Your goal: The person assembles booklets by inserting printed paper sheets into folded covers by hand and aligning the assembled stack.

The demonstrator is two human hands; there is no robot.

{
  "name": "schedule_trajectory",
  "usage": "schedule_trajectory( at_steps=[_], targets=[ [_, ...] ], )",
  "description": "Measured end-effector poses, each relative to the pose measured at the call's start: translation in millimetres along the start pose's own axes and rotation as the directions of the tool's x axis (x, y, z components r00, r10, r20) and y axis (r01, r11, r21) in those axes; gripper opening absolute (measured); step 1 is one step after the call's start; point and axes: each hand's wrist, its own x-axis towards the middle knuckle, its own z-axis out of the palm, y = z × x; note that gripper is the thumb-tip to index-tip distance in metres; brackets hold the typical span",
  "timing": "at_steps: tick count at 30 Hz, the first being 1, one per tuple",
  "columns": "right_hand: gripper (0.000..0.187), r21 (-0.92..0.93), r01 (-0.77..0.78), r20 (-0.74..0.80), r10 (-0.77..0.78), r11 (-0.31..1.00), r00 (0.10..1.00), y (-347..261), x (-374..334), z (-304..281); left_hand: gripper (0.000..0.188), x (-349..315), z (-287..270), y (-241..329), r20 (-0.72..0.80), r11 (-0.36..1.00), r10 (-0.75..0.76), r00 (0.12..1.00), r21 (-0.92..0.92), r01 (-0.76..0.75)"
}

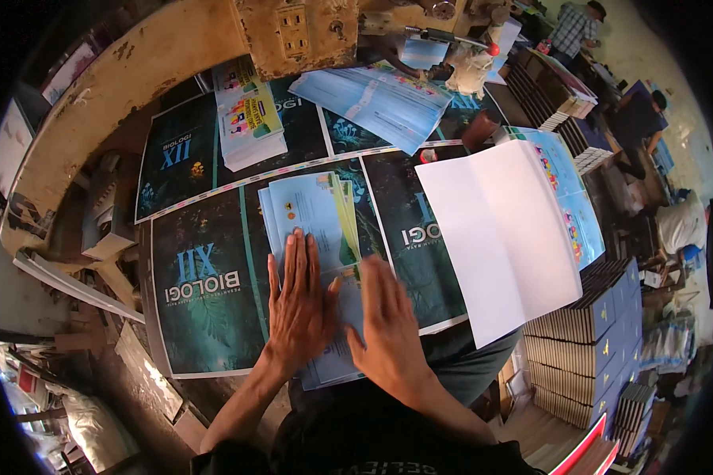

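Observation:
My left hand (299, 305) lies flat on a small pile of folded, light-blue printed sheets (297, 194), its fingers stretched toward the far end. Along the right edge of the same sheets rests my right hand (392, 324), with fingers extended, thumb apart and fingertips a little blurred. Nothing is held in either hand. A green-yellow strip of print shows at the pile's right side, and both hands cover its middle. Under the pile spreads a large dark book-cover print sheet (206, 317). To the right, a white sheet (499, 229) with a crease lies over blue printed sheets (582, 222).
Beyond my hands lie a folded stack (249, 127) with yellow print and a fanned blue stack (376, 103). A worn yellow machine frame (95, 87) arches over the far left. Tall book piles (582, 348) stand at the right; two people are farther back.

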Motion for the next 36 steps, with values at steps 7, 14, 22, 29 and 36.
schedule_trajectory(
  at_steps=[7,14,22,29,36],
  targets=[
    [0.109,0.253,0.103,0.177,-0.151,0.962,0.973,18,-29,29,0.071,60,10,-35,-0.076,0.990,-0.042,0.996,0.129,0.051],
    [0.102,0.155,0.127,0.204,-0.158,0.980,0.966,12,-31,32,0.067,83,16,-74,-0.197,0.989,-0.043,0.979,0.130,0.069],
    [0.086,0.284,-0.090,0.326,-0.008,0.955,0.945,34,-6,-29,0.089,-11,-15,22,0.072,0.997,-0.058,0.996,0.058,0.054],
    [0.049,-0.248,-0.328,-0.245,0.269,0.911,0.931,100,-24,-77,0.122,-4,-9,28,0.052,0.995,-0.095,0.994,-0.037,0.097],
    [0.025,0.083,-0.061,-0.303,0.083,0.995,0.949,41,-10,-104,0.100,-13,1,7,0.067,0.985,0.126,0.990,0.113,-0.133]
  ],
)
